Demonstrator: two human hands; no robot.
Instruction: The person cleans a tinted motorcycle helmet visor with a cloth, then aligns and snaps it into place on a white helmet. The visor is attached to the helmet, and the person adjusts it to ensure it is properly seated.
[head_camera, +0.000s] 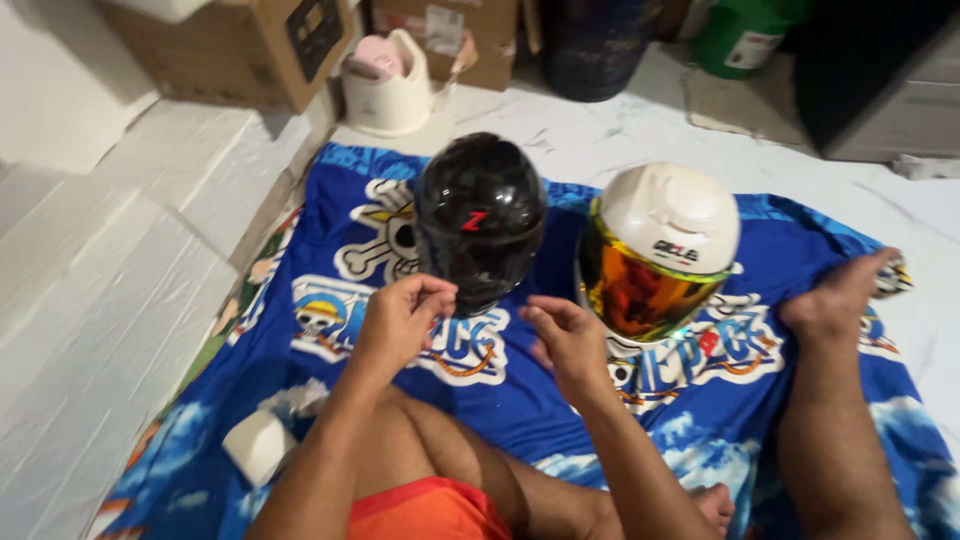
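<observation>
1. Left hand (400, 318): fingers curled loosely, empty, tips just at the lower rim of the black helmet (480, 222). Touching or a hair short, can't tell.
2. Right hand (565, 338): half open, holding nothing, in the gap between the two helmets, near the white helmet (660, 250) and its gold mirrored visor (635, 290).
3. Both helmets sit side by side on the blue printed cloth (560, 400) spread on the floor, toward its far edge; black on the left, white on the right.
4. To lift the black one well, my read: take the lower rim with both hands, keep fingers off the visor, lift straight up so the cloth doesn't drag.
5. Count: helmets 2, hands 2, cloth 1.
6. Also: small white block (258, 445) at the cloth's near left edge; cardboard boxes (240, 45) and a white potty seat (388, 85) beyond the far edge.
</observation>
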